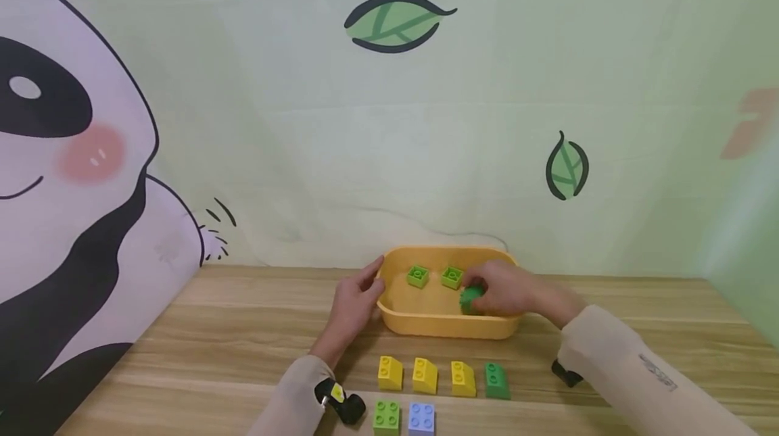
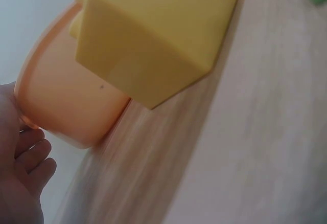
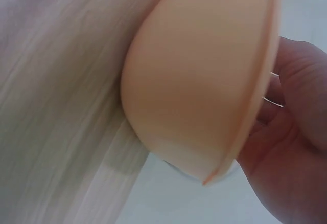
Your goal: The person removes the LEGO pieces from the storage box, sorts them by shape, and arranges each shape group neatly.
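A yellow-orange plastic basin [image 1: 426,326] stands on the table against the backdrop. At its left end, my left hand [image 1: 356,304] holds the rim between thumb and fingers; the left wrist view shows several fingers [image 2: 34,152] curled outside the wall. My right hand [image 1: 502,287] reaches over the right end and pinches a dark green toy brick [image 1: 468,299] low inside the basin. Two light green bricks, a left one [image 1: 417,276] and a right one [image 1: 452,278], lie on the basin floor. In the right wrist view the basin wall [image 3: 199,75] hides the held brick.
In front of the basin stand three yellow sloped bricks [image 1: 425,375] and a green sloped brick [image 1: 497,380] in a row. Nearer are a light green brick [image 1: 386,417] and a lavender brick [image 1: 422,418]. Behind the wooden table [image 1: 243,328] hangs a printed backdrop [image 1: 292,118].
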Motion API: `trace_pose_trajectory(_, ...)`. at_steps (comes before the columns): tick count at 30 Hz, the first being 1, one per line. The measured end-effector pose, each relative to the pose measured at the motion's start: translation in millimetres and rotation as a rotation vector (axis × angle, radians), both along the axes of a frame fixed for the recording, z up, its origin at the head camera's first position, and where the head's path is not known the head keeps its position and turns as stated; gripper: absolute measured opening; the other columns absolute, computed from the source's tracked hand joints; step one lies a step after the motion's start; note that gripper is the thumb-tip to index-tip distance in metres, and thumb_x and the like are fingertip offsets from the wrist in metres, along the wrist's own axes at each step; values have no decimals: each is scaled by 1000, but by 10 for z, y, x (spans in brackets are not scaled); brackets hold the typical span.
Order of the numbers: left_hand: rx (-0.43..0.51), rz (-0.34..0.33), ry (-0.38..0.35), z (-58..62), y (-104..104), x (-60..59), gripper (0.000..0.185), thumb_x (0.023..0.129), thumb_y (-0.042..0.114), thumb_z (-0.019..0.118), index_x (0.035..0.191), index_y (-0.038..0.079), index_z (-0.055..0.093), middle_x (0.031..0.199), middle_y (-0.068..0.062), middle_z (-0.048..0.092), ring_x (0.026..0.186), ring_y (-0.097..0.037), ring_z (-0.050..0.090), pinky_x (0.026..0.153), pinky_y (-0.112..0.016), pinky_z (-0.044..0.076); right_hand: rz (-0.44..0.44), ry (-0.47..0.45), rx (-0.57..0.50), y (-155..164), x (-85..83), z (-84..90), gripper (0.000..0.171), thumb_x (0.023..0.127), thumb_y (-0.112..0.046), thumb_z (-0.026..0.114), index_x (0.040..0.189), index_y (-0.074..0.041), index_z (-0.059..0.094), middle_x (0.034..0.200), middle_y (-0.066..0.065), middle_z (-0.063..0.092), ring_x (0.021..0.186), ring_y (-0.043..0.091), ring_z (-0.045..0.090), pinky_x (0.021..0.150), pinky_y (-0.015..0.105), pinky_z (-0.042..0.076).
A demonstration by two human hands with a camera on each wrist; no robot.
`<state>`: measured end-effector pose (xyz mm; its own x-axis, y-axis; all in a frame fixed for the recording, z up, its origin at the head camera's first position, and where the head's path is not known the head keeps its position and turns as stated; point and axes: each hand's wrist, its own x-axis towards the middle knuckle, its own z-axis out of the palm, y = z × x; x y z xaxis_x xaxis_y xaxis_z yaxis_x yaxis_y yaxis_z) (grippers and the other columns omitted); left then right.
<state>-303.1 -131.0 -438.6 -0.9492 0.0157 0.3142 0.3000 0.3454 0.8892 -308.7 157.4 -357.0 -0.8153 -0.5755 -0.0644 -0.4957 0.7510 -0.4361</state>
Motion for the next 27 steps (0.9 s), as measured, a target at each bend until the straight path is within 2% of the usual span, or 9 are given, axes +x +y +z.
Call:
trace_pose_trajectory(8,-6,1,-13,3,-1,-11,49,102,10,58,151,5,58,152,-12,57,139,-30,56,112,-49,47,45,118,-137,81,123,78,27,91,-2,77,118,2,73,109,6,73,97,20,67,90,44,61)
trace_pose_trajectory(14,0,4,-16,3,0,-2,49,102,9,59,151,5,58,152,-12,57,139,-30,55,112,-48,47,-4,101,-233,143,298,115,33,92,-1,77,124,2,70,120,10,71,107,26,69,96,48,60)
trace_pose_trajectory(20,-4,2,-8,-8,-3,-3,50,101,10,59,151,4,58,152,-12,57,139,-31,55,112,-48,47,-11,95,-336,236,492,127,32,91,0,77,122,0,69,117,7,71,108,27,69,97,48,59)
trace_pose_trajectory(27,-1,-1,-5,-12,2,-11,51,101,10,58,151,4,58,152,-12,57,138,-30,56,112,-49,47,-21,147,-354,325,698,147,32,90,-3,80,121,-6,71,115,0,72,107,25,69,96,52,59)
